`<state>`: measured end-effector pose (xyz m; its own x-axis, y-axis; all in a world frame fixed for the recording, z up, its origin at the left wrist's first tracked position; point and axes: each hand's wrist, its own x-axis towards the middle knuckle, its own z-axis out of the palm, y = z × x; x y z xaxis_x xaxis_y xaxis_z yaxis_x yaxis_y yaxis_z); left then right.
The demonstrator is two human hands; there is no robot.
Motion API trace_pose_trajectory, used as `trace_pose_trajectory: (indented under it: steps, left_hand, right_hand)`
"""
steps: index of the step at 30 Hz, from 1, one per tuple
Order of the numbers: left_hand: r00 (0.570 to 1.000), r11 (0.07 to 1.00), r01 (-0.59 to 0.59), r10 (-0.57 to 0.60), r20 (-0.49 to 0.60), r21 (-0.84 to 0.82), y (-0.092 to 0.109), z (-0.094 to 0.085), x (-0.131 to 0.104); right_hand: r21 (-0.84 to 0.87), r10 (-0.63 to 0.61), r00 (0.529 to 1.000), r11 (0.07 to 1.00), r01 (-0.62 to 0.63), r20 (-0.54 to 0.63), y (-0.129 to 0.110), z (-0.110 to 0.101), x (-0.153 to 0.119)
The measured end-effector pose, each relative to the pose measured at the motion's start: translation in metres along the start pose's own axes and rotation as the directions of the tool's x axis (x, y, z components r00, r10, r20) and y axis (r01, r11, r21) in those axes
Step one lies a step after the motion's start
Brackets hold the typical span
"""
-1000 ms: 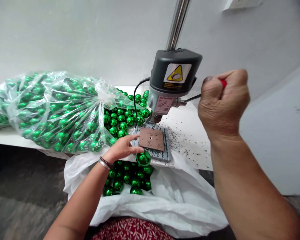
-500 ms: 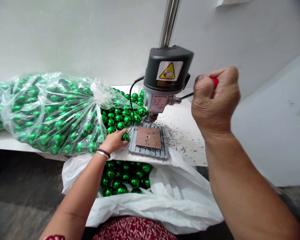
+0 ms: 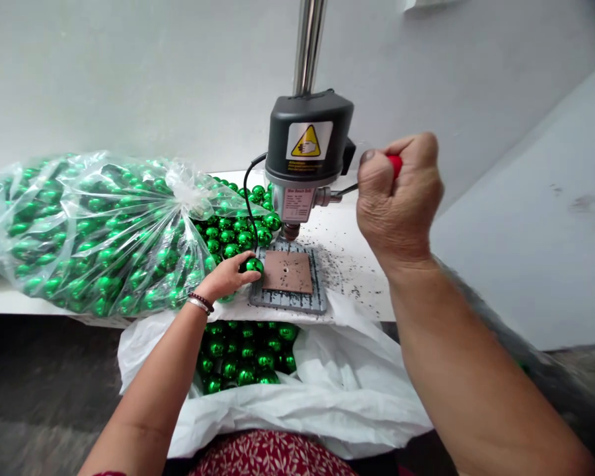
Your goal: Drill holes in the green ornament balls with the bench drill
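Between thumb and fingers, my left hand [image 3: 228,274] grips a shiny green ball ornament [image 3: 254,266] at the left edge of the drill's base plate [image 3: 318,294]. My right hand [image 3: 401,198] is wrapped round the red knob [image 3: 395,164] of the lever on a small bench drill [image 3: 310,142]. The bit points down over a brown square board [image 3: 288,272] that has a small hole in it. A gap separates the bit from the board. Dark shavings lie on the board and around the plate.
A tied clear plastic bag [image 3: 109,231] full of green balls fills the left of the white table [image 3: 371,264]. More loose green balls [image 3: 228,235] sit behind my left hand. Below the table edge, a white open bag [image 3: 357,390] holds several green balls. A black cable [image 3: 248,192] hangs beside the drill.
My left hand has brought the green ball slightly closer to the brown board, now at the plate's edge. The view has shifted a little; my right hand keeps hold of the knob.
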<state>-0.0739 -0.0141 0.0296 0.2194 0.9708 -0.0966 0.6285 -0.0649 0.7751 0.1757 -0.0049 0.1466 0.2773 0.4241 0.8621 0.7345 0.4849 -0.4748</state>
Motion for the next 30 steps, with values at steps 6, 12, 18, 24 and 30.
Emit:
trace_pose_trajectory:
  steps: [6, 12, 18, 24, 30]
  left_hand:
    - [0.990, 0.774, 0.129, -0.131, 0.042, -0.620, 0.018, 0.008, 0.008]
    - [0.954, 0.769, 0.267, -0.297, 0.045, -0.582, 0.031, 0.031, 0.024]
    - [0.973, 0.898, 0.208, -0.231, -0.011, -0.388, 0.032, 0.049, 0.033]
    - [0.977, 0.918, 0.190, -0.211, -0.024, -0.348, 0.033, 0.055, 0.036]
    - [0.987, 0.959, 0.144, -0.157, -0.035, -0.245, 0.035, 0.056, 0.036]
  right_hand:
    - [0.013, -0.011, 1.000, 1.000, 0.011, 0.001, 0.001, -0.002, -0.001]
    - [0.000, 0.004, 0.996, 1.000, -0.004, 0.086, 0.005, -0.003, -0.001]
    - [-0.003, 0.020, 0.988, 1.000, -0.020, 0.154, 0.006, -0.003, -0.001]
    - [0.005, 0.019, 0.988, 1.000, -0.020, 0.150, 0.004, -0.004, -0.001]
    - [0.003, 0.001, 0.993, 1.000, -0.001, 0.118, 0.003, -0.004, -0.002]
